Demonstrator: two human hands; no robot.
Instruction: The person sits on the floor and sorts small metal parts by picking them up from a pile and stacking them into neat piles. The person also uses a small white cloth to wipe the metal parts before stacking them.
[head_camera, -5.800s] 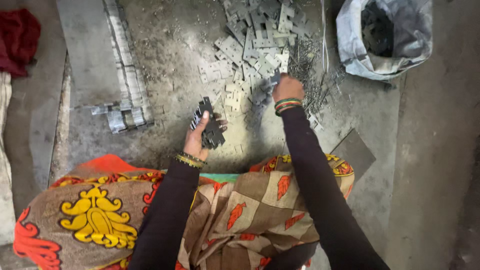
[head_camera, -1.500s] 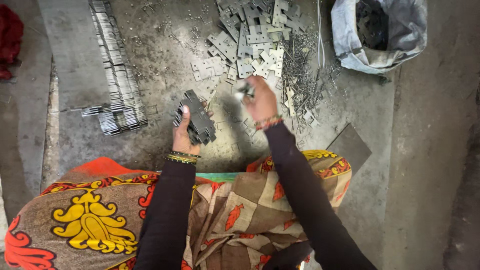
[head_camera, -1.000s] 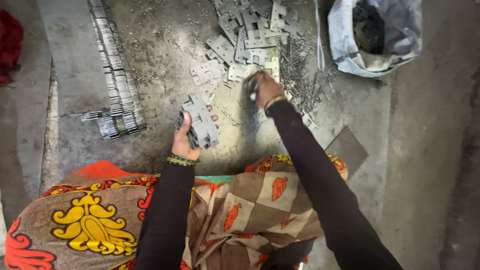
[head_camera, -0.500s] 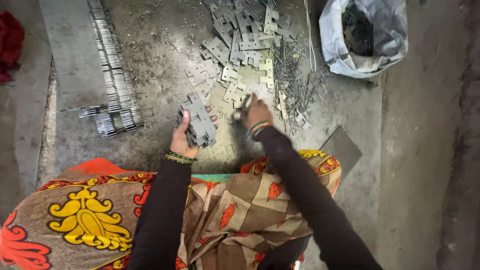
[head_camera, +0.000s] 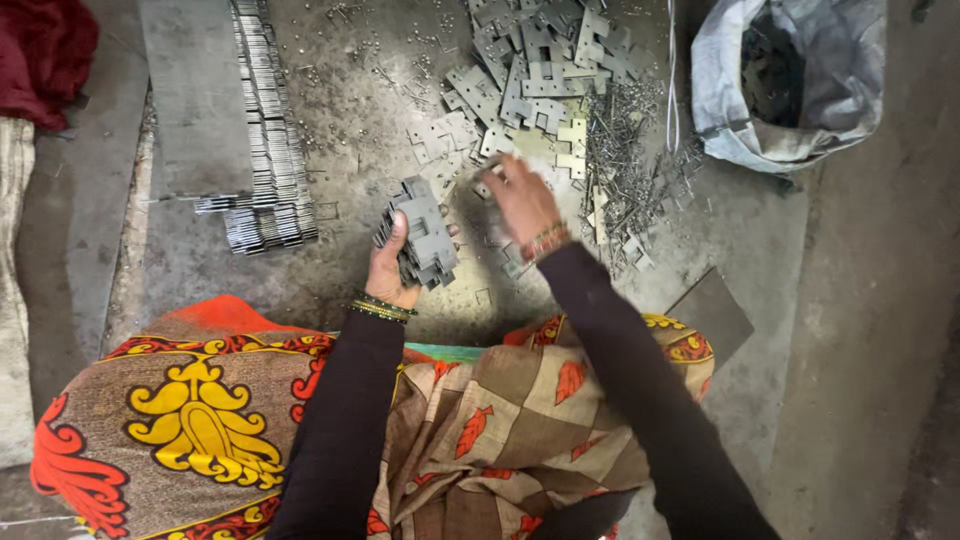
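- Head view: the concrete floor carries everything, with a grey sack at the far right.
- A loose pile of flat metal plates lies ahead, and a neat row of stacked plates lies to the left.
- The left hand is closed around a held stack of plates, raised just above the floor.
- The right hand pinches a single plate at the pile's near edge.
- The step appears to be gathering plates; the next move likely calls for aligning this plate squarely onto the held stack.

Long black sleeves, beaded bangles on both wrists, orange and brown patterned wrap with yellow motifs
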